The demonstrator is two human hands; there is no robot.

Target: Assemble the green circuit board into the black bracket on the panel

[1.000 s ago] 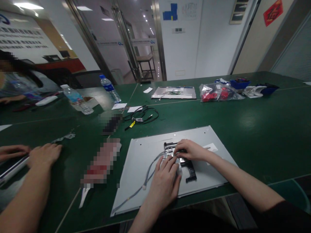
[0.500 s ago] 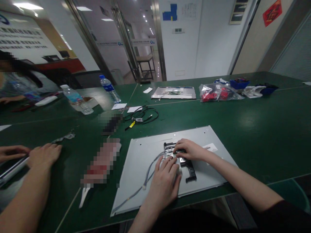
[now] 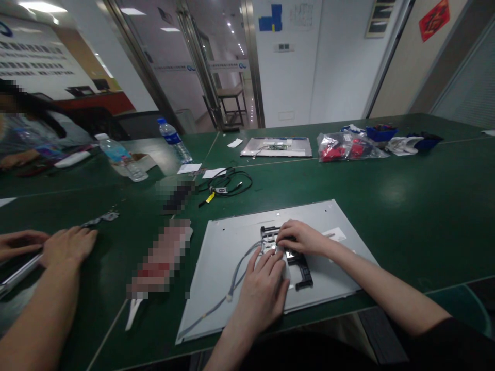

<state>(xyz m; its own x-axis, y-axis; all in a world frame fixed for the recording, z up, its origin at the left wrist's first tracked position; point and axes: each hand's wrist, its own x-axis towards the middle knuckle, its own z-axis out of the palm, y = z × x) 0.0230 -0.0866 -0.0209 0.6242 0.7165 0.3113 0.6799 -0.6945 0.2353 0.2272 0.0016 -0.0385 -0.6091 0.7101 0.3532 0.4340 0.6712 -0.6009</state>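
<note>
A flat grey display panel (image 3: 224,263) lies back side up in front of me, with a black plastic bracket (image 3: 303,273) on its middle. A small circuit board (image 3: 269,244) shows partly between my hands over the bracket. My left hand (image 3: 265,283) rests on the panel, its fingers stretched forward and touching the board's near edge. From the right, my right hand (image 3: 301,237) reaches over with curled fingers closed at the bracket's upper part; its fingertips are partly hidden. A grey cable (image 3: 234,278) runs from the board down to the panel's lower left corner.
A co-worker's hands (image 3: 67,247) work on a long light-coloured part at the left. Beyond the panel lie a coiled black cable (image 3: 228,188), a second panel (image 3: 278,148) and a plastic bag with red items (image 3: 348,148). Bottles (image 3: 174,140) stand at the back left.
Both my hands stay nearly in place; the right hand's fingers have shifted very slightly. The panel and bracket have not moved.
</note>
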